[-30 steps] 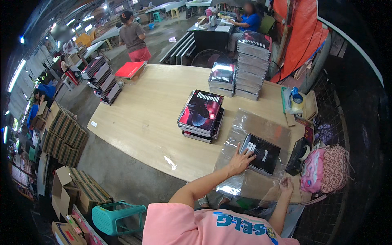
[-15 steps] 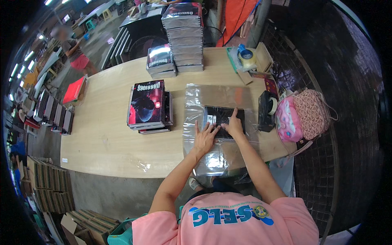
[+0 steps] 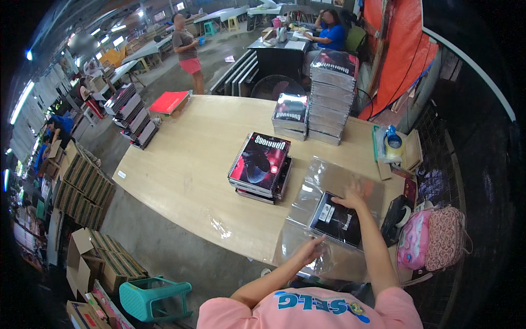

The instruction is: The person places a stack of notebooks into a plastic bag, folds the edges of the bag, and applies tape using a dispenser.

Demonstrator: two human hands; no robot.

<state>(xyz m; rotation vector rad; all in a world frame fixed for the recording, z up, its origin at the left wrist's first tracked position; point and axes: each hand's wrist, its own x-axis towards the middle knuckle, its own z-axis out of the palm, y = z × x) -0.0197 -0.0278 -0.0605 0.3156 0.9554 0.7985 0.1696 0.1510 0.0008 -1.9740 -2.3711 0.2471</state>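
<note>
A black spiral-bound notebook [image 3: 335, 220] lies on a large clear plastic sheet [image 3: 323, 174] that spreads past it on the table. My right hand [image 3: 353, 194] rests on the notebook's far edge and the plastic, fingers apart, thumb on the cover. At the near left corner of the notebook, my left hand [image 3: 309, 250] pinches the near part of the plastic, which bulges up with glare beside it. Left of the sheet stands a short stack of spiral notebooks [image 3: 259, 162] with dark red and black covers.
Plastic-wrapped notebooks form a tall stack [image 3: 330, 98] and a shorter one [image 3: 290, 116] at the back. A black tape dispenser [image 3: 392, 219] and a pink bag [image 3: 430, 238] sit at right, tape rolls [image 3: 393, 143] behind. A green stool [image 3: 156, 299] and cartons [image 3: 112, 257] stand left.
My view has turned left, so the table appears shifted and tilted. My left hand has left the notebook's cover for the plastic at its near side; my right hand has slid to the far edge.
</note>
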